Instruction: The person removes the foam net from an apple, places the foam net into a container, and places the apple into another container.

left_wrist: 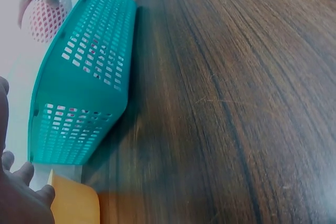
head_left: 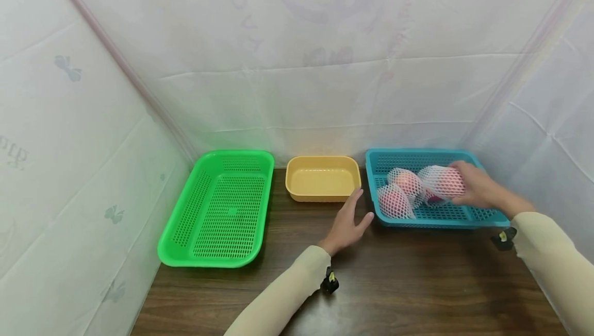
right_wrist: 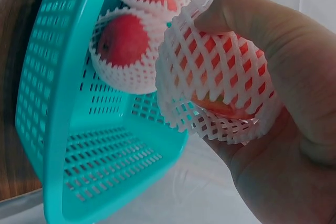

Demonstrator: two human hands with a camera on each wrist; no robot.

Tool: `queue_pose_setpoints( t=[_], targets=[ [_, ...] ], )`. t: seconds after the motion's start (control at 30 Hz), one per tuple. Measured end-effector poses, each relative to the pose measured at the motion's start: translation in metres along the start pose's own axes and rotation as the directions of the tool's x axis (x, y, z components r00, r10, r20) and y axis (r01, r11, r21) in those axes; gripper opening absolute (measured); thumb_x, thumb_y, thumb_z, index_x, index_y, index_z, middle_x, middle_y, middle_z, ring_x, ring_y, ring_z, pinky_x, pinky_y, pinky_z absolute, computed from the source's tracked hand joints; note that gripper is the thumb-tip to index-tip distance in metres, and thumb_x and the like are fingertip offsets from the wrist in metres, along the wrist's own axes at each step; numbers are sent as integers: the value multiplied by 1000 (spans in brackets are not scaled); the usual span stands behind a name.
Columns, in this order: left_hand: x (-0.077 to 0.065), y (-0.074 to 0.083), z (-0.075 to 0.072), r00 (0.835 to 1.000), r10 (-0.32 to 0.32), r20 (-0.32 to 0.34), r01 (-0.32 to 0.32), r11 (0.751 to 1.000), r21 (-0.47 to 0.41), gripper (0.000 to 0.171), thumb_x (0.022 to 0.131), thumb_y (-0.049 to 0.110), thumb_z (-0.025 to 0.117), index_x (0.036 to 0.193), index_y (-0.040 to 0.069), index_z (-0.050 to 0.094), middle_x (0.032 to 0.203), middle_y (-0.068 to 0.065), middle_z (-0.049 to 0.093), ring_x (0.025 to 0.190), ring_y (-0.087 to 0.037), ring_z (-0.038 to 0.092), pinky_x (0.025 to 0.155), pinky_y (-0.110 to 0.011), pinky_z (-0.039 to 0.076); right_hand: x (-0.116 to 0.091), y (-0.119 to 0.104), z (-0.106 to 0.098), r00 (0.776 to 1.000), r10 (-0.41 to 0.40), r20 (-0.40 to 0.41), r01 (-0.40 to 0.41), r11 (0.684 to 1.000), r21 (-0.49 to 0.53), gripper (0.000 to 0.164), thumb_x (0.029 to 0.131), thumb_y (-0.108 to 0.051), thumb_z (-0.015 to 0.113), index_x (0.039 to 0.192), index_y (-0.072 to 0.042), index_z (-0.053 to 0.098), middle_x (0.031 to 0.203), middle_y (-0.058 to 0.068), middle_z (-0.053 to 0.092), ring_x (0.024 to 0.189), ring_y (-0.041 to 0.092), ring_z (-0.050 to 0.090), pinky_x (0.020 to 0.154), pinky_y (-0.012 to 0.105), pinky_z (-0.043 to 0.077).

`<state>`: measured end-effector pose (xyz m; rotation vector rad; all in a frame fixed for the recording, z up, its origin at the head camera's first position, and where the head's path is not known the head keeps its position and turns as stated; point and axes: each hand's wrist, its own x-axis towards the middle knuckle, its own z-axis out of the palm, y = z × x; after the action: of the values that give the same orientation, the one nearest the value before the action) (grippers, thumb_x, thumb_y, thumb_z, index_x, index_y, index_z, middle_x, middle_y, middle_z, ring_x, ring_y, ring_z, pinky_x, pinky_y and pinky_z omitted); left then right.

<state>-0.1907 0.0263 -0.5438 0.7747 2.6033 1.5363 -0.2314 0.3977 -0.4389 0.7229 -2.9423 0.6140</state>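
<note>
My right hand (head_left: pixel 478 187) grips a red apple (right_wrist: pixel 226 72) in a white foam net, thumb on one side and fingers curled beneath. This apple hangs over the blue-green basket (head_left: pixel 445 213), above its rim in the left wrist view. Below it, several more netted apples lie together in the basket's left half, among them a front one (head_left: pixel 394 204) and one behind it (head_left: pixel 406 181). My left hand (head_left: pixel 345 227) holds nothing; its fingers are spread, with the fingertips right at the front right corner of the yellow container (head_left: pixel 325 198).
A green perforated basket (head_left: pixel 227 211) with nothing in it stands at the left. All three containers sit on a dark wood-grain table (head_left: pixel 385 284), near its back edge. White sheeting (head_left: pixel 315 99) hangs behind and at both sides.
</note>
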Motion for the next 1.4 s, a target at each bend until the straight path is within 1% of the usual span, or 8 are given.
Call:
queue_pose_setpoints(
  t=[0.17,0.37,0.6,0.77,0.93,1.13,1.23,1.4],
  targets=[
    [-2,-1,-6,1000,-7,-23,7,1000,-19,71,106,37,56,164,15,22,171,1,18,155,-15,20,123,-41,25,6,-8,5,1000,-9,1,9,1000,12,82,68,-4,91,133,9,43,119,24,56,102,36,56,81,53,49],
    [-5,-3,-11,999,7,-51,-9,999,-34,70,106,36,56,164,15,22,171,-2,19,155,-18,23,123,-44,26,13,-21,9,1000,-13,25,12,1000,21,84,69,-3,89,137,9,41,121,24,55,103,36,56,80,54,50],
    [-7,-6,-17,997,-36,-65,34,999,-28,73,104,37,58,164,15,22,170,1,20,155,-15,22,123,-40,25,23,-38,15,998,9,67,-13,997,70,88,74,-2,87,145,7,35,130,26,50,111,40,52,84,58,50],
    [-8,-10,-22,996,-32,-86,29,999,-31,72,104,36,59,163,14,23,170,1,21,155,-14,22,123,-40,24,30,-49,21,997,-5,75,-1,996,85,89,73,-1,86,145,7,35,131,26,49,113,40,50,86,59,49],
    [-12,-10,-30,993,-39,-113,35,999,-36,71,104,38,57,163,14,25,169,-1,23,155,-17,23,123,-42,25,37,-63,28,997,-37,72,29,994,106,89,74,-1,87,146,5,35,133,24,49,116,40,49,89,61,48],
    [-16,-15,-38,990,-56,-133,50,998,-42,71,105,39,56,163,15,24,169,-2,24,155,-18,23,123,-43,24,47,-78,36,994,-102,48,96,989,112,88,72,-3,88,144,4,39,132,22,53,116,37,52,93,61,48],
    [-18,-18,-42,988,-63,-139,57,997,-45,71,105,40,56,163,14,23,169,-7,24,155,-19,22,123,-45,24,52,-84,40,991,-125,44,119,986,118,88,72,-4,88,144,5,39,132,22,53,115,37,53,93,62,47],
    [-22,-21,-50,985,-74,-156,68,997,-48,71,106,39,56,163,12,24,168,-12,26,154,-20,24,123,-46,25,59,-94,44,992,-112,61,103,986,134,87,72,-5,89,144,2,40,132,19,54,115,35,52,95,62,47]
  ],
)
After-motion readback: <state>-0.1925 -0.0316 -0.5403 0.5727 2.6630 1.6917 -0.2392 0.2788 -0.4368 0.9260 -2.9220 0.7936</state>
